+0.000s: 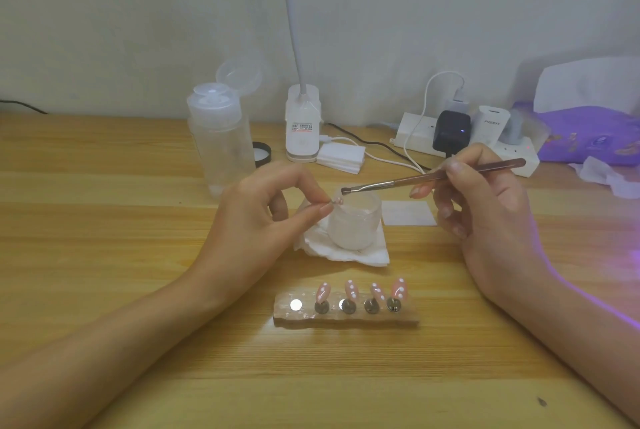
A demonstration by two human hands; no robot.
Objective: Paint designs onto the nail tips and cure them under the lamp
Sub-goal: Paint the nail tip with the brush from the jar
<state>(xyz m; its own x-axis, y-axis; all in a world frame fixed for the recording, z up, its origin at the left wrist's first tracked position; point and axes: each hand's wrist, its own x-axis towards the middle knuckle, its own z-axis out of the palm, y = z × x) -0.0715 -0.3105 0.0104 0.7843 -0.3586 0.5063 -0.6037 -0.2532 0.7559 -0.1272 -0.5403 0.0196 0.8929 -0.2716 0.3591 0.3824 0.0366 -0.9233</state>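
Pale wood table (104, 221) takes both forearms, probably so the fine work stays steady. The left hand (263, 217) closes thumb and forefinger in a tight pinch. The right hand (485, 207) keeps a pen-style grip.

Nearer the person than both hands lies a stand (346, 319) carrying four pink dotted nail tips (350, 288). Its leftmost magnet (295, 305) is bare, seemingly the held tip's seat.

Between the hands a frosted jar (355, 224) sits on a tissue (363, 255), likely there to catch drips.

The right hand's brush (398, 182) slants leftward, its bristles over the jar's rim.

Smallest, the nail tip (338, 200) in the left hand's pinch is lifted beside the bristles, apparently presented for painting. Curing is not yet begun.
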